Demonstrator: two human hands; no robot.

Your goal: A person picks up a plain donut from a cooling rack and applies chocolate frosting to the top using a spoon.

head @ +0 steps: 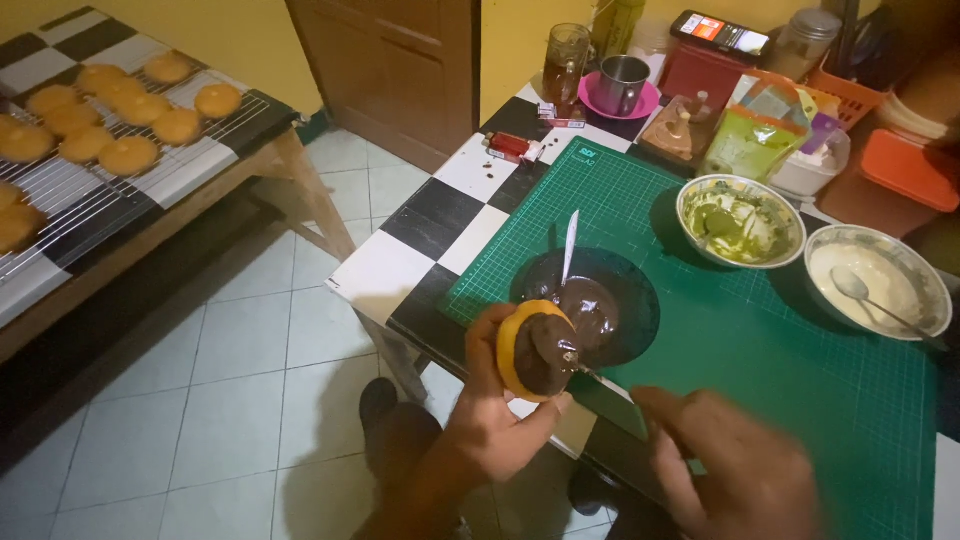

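One doughnut (537,350) sits in the left hand (495,415), fingers curled around its rim, its top face already dark with chocolate glaze, held just in front of the dark bowl of chocolate (590,305) on the green cutting mat (800,370). The right hand (735,470) is blurred beside it; whether its fingers grip anything cannot be told. Many plain doughnuts (120,110) lie unglazed on the wire rack (90,200), well apart. The green glaze bowl (740,220) and white glaze bowl (880,280) stand nearby.
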